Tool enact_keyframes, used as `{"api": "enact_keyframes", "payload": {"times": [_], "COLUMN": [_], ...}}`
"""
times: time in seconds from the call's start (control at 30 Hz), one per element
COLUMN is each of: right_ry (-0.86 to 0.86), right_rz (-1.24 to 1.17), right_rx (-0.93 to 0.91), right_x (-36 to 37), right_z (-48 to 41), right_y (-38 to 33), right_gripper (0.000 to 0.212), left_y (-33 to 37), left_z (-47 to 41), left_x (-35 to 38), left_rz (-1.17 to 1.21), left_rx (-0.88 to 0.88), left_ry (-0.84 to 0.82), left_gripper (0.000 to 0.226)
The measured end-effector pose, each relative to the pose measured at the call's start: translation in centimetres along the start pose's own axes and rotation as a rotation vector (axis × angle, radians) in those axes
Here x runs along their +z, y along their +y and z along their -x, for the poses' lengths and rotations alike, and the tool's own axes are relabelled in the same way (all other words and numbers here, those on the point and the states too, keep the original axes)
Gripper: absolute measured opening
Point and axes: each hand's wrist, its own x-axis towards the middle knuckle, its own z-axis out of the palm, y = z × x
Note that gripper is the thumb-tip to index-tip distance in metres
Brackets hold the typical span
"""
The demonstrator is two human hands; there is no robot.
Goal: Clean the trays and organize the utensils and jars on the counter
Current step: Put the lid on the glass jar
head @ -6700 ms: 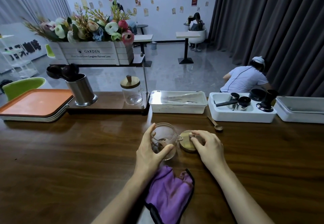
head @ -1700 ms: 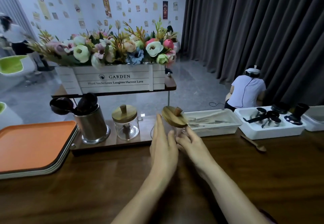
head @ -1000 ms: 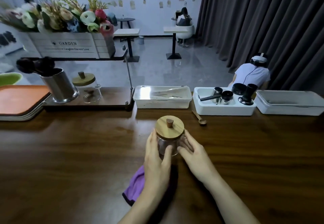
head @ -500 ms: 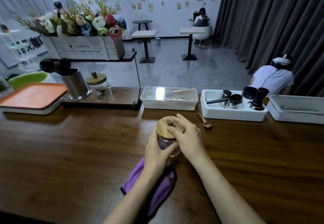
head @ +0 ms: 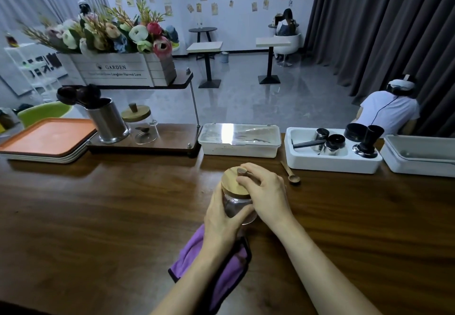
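A small glass jar [head: 235,206] with a round wooden lid [head: 231,184] stands on the dark wooden counter [head: 98,216]. My left hand [head: 221,221] grips the jar's glass body from the left. My right hand [head: 266,191] lies over the lid's right side, its fingers curled round the lid's knob. A purple cloth [head: 216,260] lies on the counter under my left forearm. A second lidded glass jar [head: 141,125] stands on the wooden shelf base at the back left. A wooden spoon [head: 290,174] lies just right of my hands.
Stacked orange trays [head: 46,137] sit at the far left beside a steel utensil cup [head: 107,122]. White bins line the back: a lidded one [head: 238,139], one with metal cups and a tamper [head: 332,149], another at the right edge [head: 421,154]. A flower box [head: 118,68] tops the shelf.
My right hand moved from the jar's side up onto the wooden lid and now holds its knob. My left hand keeps its grip on the jar.
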Motion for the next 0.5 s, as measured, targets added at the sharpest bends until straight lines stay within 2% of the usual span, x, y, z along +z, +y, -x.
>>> {"api": "enact_keyframes", "payload": {"times": [0.1, 0.17, 0.37, 0.5], "right_ry": [0.171, 0.205, 0.060, -0.060], "right_rz": [-0.201, -0.169, 0.273, 0.391], "right_rx": [-0.019, -0.034, 0.287, 0.241], "right_x": [-1.9, -4.2, -5.1, -3.8], "right_z": [-2.4, -4.5, -1.3, 0.8], "right_y": [-1.5, -1.7, 5.7, 7.9], "right_gripper": [0.016, 0.016, 0.010, 0.012], "left_y": [0.3, 0.4, -1.2, -1.6], "left_z": [0.1, 0.2, 0.1, 0.2], "left_x": [0.0, -0.1, -2.0, -2.4], "left_rz": [-0.031, -0.047, -0.084, -0.103], "left_rx": [0.021, 0.021, 0.028, 0.023], "left_ry": [0.028, 0.025, 0.075, 0.063], "left_gripper": [0.081, 0.079, 0.086, 0.094]}}
